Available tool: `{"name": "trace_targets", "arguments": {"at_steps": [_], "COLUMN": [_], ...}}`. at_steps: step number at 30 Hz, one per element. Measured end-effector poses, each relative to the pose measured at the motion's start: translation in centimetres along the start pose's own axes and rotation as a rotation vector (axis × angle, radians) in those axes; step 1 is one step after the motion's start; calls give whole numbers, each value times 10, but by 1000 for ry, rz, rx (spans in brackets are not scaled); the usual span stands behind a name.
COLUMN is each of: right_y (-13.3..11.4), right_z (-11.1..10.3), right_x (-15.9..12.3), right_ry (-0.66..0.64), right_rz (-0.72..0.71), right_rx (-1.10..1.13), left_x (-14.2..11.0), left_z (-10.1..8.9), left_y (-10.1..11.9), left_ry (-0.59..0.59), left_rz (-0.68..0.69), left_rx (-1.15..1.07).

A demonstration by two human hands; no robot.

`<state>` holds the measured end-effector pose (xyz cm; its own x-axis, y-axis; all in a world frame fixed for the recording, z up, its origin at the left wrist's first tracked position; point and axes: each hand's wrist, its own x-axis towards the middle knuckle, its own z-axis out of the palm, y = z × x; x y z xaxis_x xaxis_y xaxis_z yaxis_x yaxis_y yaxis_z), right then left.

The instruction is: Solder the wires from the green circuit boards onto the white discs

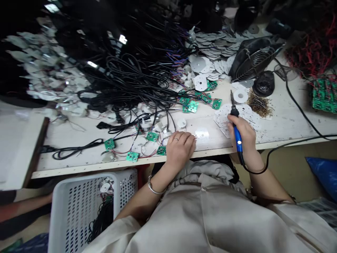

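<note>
- Your right hand [243, 131] is closed around a blue soldering iron [238, 138], held like a pen, its thin tip pointing far.
- Your left hand [180, 149] lies open and palm down at the near edge of the white workbench [79, 163], holding nothing.
- Your left fingertips [191, 138] sit just beside a shiny white disc [202, 133], which lies flat between your hands.
- White die-cut plates [234, 114] lie overlapping just far of the iron's grip.
- Small green circuit boards [193, 106] and tangled black cables [131, 77] spread farther left.
</note>
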<state>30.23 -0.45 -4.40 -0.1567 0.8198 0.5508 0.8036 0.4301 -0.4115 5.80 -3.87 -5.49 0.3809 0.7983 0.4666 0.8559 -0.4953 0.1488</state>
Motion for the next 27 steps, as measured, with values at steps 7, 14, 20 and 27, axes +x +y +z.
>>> {"name": "trace_targets", "arguments": {"at_steps": [7,14,20,27], "right_y": [4,15,-1,-20], "right_z": [22,24,22,22], "right_x": [6,4,-7,-18], "right_ry": [-93,-24,110,104], "right_rz": [-33,-98,-89,-108], "right_rx": [-266,-254,-202,-305], "left_x": [-19,-20,-18,8], "left_z": [-17,-17,-24,-33], "left_y": [-23,-22,-17,-23], "left_ry": [-70,-152,-194,-66], "left_rz": [19,-44,-59,-28], "left_rx": [11,15,51,34]}}
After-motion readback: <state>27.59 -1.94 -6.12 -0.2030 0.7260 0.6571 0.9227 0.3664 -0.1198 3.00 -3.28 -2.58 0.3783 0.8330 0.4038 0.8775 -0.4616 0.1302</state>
